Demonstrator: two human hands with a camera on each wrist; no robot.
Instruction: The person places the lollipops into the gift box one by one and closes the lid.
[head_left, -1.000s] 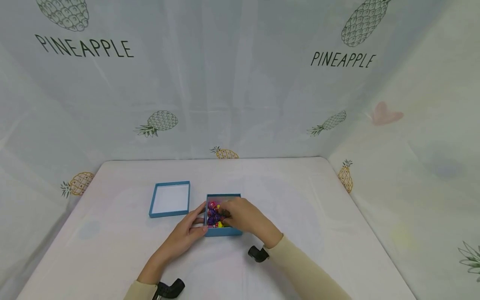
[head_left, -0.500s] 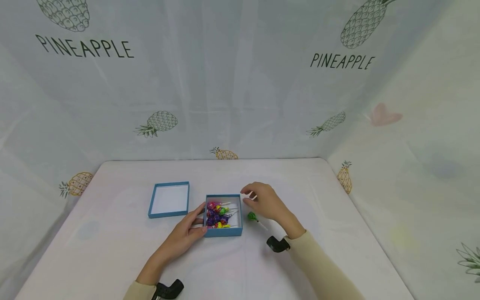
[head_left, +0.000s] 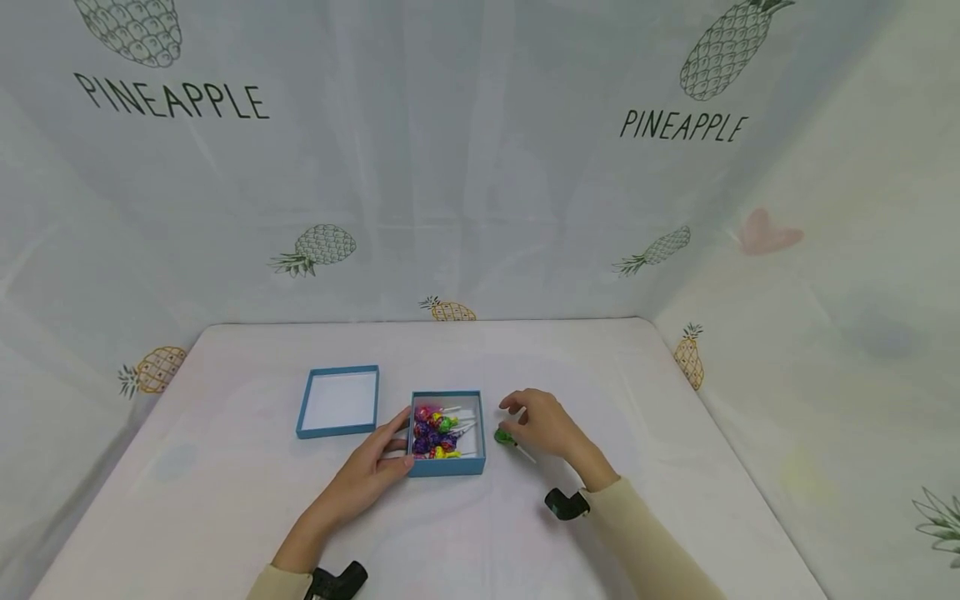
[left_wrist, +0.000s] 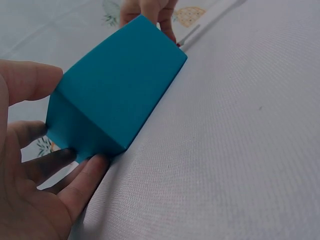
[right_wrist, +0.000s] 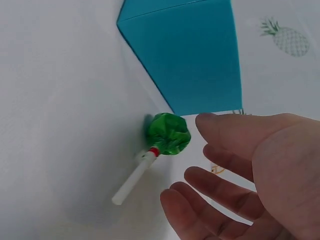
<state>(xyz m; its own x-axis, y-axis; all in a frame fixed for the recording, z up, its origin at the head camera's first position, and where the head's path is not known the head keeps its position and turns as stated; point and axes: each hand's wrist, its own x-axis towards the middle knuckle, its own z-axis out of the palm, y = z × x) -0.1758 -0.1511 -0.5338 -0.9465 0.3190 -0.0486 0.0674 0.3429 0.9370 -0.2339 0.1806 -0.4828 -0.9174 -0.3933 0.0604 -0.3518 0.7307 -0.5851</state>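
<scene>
My left hand (head_left: 375, 467) steadies the blue box (head_left: 447, 467) of lollipops (head_left: 435, 431) so it can't slide, fingers straight against its side. My right hand (head_left: 543, 425) hovers relaxed and empty over the green lollipop (right_wrist: 168, 134) lying on the table (head_left: 225, 517) just beside the box.

Matt blue cardboard box (right_wrist: 192, 55) on a finely woven white cloth covering the tabletop (left_wrist: 240, 150); green lollipop (right_wrist: 168, 134) in crinkled glossy foil wrapper, with a smooth white stick.
</scene>
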